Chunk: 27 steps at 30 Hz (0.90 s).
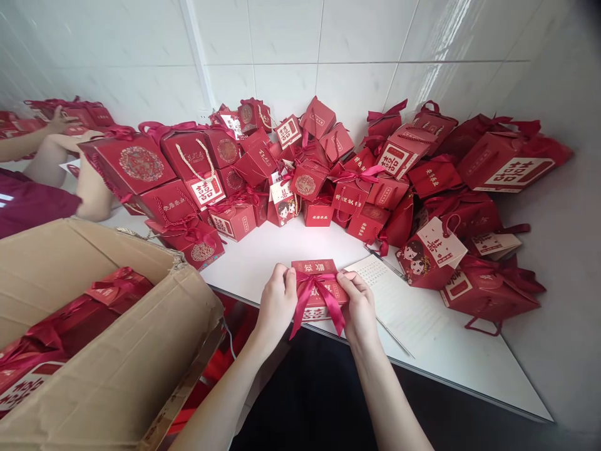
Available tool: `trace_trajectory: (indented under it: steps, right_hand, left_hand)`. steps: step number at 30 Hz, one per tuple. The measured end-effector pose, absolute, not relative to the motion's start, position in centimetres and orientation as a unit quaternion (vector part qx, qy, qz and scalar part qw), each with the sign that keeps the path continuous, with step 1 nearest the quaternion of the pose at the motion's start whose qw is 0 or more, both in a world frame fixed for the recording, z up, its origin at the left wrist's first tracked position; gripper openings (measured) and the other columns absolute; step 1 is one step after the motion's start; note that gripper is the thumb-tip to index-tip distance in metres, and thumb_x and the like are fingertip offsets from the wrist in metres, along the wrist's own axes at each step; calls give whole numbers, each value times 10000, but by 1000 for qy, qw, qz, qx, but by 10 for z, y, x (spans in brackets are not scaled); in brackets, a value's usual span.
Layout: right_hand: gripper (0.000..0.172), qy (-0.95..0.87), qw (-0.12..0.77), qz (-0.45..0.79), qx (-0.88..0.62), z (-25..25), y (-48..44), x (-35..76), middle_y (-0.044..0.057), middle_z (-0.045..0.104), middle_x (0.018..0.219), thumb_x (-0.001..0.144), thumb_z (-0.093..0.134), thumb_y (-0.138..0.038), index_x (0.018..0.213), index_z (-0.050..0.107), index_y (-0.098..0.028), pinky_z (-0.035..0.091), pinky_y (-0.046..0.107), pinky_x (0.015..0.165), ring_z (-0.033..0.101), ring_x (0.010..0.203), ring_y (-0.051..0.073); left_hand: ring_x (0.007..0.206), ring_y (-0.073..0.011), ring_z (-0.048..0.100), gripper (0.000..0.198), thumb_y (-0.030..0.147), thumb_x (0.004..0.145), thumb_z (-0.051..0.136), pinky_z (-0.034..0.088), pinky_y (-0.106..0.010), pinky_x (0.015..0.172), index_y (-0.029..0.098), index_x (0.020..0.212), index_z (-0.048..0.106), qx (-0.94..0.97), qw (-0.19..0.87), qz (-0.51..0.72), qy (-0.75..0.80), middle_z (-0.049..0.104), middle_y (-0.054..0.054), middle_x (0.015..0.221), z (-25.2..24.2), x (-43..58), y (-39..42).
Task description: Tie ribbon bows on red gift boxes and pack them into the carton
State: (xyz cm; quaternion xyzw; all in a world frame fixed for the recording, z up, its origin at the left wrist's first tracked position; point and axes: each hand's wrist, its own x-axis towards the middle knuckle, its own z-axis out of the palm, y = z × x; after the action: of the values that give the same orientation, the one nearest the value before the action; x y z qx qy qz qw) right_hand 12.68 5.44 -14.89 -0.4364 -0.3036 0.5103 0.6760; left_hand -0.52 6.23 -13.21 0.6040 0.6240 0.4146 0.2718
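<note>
A small red gift box [313,267] with gold characters and a white double-happiness panel sits at the front edge of the white table. A dark pink ribbon [315,285] is tied round it in a bow, its two tails hanging down the front. My left hand [278,297] is closed at the box's left side, pinching the bow's left loop between thumb and fingers. On the other side my right hand [357,304] is closed on the right loop. The fingertips of both hands are partly hidden.
Piled red gift boxes [305,178] line the tiled wall. A handwritten notebook [399,304] and a pen [394,337] lie right of my hands. An open cardboard carton [141,332] holding red boxes stands at left. Beyond it another person's arm [94,178] rests by the table.
</note>
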Motion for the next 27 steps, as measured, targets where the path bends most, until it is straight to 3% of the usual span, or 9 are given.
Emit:
trace_trajectory:
  steps: [4,8,10,12,15,17,22,27]
  right_hand:
    - [304,-305,670,514,-440,-150,57,129,-22,516,674,685,645,-401,619,422,-205,471,247,539,511,547,107]
    - [311,-334,662,507,-439,-155,63,150,0,535,695,748,546,-505,708,470,-207,477,268,563,531,585,132]
    - [381,-348,664,498,-435,-158,64,166,28,576,812,743,533,-581,841,510,-214,500,299,644,583,709,162]
    - [554,-411,634,499,-424,-162,63,179,79,580,1060,672,618,-623,1048,499,-233,502,353,792,593,957,211]
    - [944,-568,502,504,-414,-164,59,188,135,329,1431,570,766,-540,1339,284,-281,386,442,1012,384,1297,263]
    - [1067,-632,423,489,-426,-164,57,187,145,226,1487,593,786,-457,1413,124,-293,333,472,1058,308,1350,264]
    - [1056,-682,398,389,-474,-164,56,179,141,338,1394,615,784,-396,1438,139,-251,306,504,1079,376,1296,282]
    - [1055,-711,452,272,-465,-167,53,173,112,313,1387,625,791,-355,1447,131,-306,345,507,1065,333,1318,288]
  left_hand:
    - [543,-138,459,272,356,880,343,352,-244,550,230,639,321,585,311,433,611,420,51,558,-135,-5,65]
    - [539,-111,450,322,428,843,419,386,-227,547,209,614,363,546,430,475,540,407,52,568,-138,-13,74]
    - [512,-101,443,363,495,829,418,416,-232,543,202,619,378,497,496,493,513,398,53,569,-139,-19,79]
    - [505,-103,454,414,572,810,412,440,-250,549,197,637,401,478,525,483,512,415,50,576,-140,-23,81]
    - [612,-140,547,422,602,763,500,459,-269,604,190,686,451,521,500,433,539,524,23,645,-138,-24,80]
    - [699,-161,592,359,536,744,577,459,-267,638,191,742,476,556,477,408,544,587,9,719,-136,-21,76]
    - [743,-163,616,266,435,779,578,468,-262,650,199,851,478,584,480,409,512,611,-4,816,-126,-15,64]
    - [786,-163,588,310,477,848,470,469,-280,720,178,773,495,574,411,463,535,589,-27,814,-117,-12,60]
